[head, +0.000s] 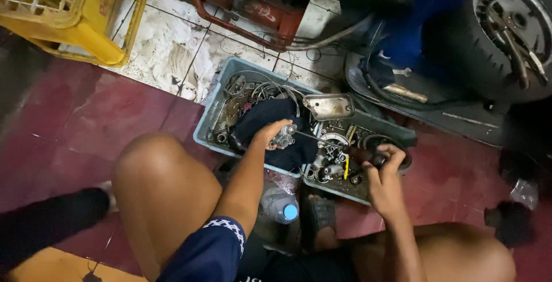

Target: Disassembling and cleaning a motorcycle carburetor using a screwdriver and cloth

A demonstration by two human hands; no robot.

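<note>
**Q:** What did the hands hold?

**A:** The left hand (269, 134) gripped a small silver metal engine part (284, 137) above the grey-blue plastic parts bin (214, 105); the right hand (384, 170) was closed round a dark-handled screwdriver (362, 155), its tip at the part, which seemed not yet apart.

**Q:** And around them?

**A:** A black cloth (270, 118), loose fittings, a clear plastic bottle with a blue cap (280, 205), a yellow crate (75, 11) and a scooter wheel (506, 29) crowded the red floor.
</note>
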